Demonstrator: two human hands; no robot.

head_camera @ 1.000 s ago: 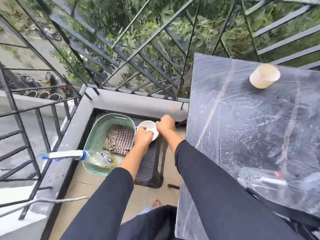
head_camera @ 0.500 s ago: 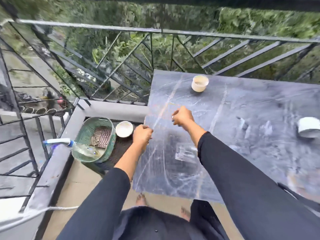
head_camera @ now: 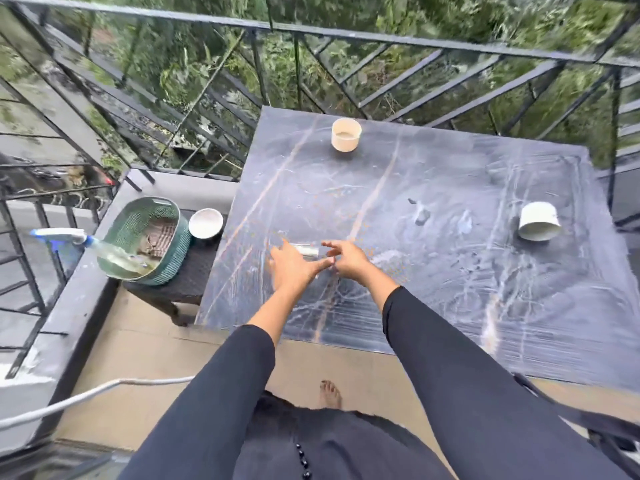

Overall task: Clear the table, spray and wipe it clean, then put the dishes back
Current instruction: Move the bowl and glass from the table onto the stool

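Steel-bright, a small metal cup [head_camera: 309,250] sat on the dark, streaked bench [head_camera: 433,278] right between the two hands, near the person's edge. The left hand [head_camera: 294,268] was spread wide, fingers straight and thumb stretched toward the other hand, grasping nothing. The right hand [head_camera: 348,260] was likewise released, its fingers loosely fanned just beside the metal cup. Motion blur made it impossible to tell whether any fingertip touched the cup. Well beyond the hands, close to the far edge of the bench, stood a cream cup [head_camera: 346,134]. Far off to the right of the right hand was a white cup [head_camera: 538,221]. To the left of the left hand, off the bench and lower down, a white bowl [head_camera: 206,223] rested on a dark stool [head_camera: 187,282]. Beside the bowl, farther left, a green basket [head_camera: 173,244] held a checked cloth [head_camera: 157,239] and a spray bottle [head_camera: 114,259], whose white and blue head stuck out over the rim. A black railing [head_camera: 346,32] ran behind the bench, with greenery past it. Below the forearms, in dark sleeves, a bare foot [head_camera: 330,393] showed on the tiled floor.
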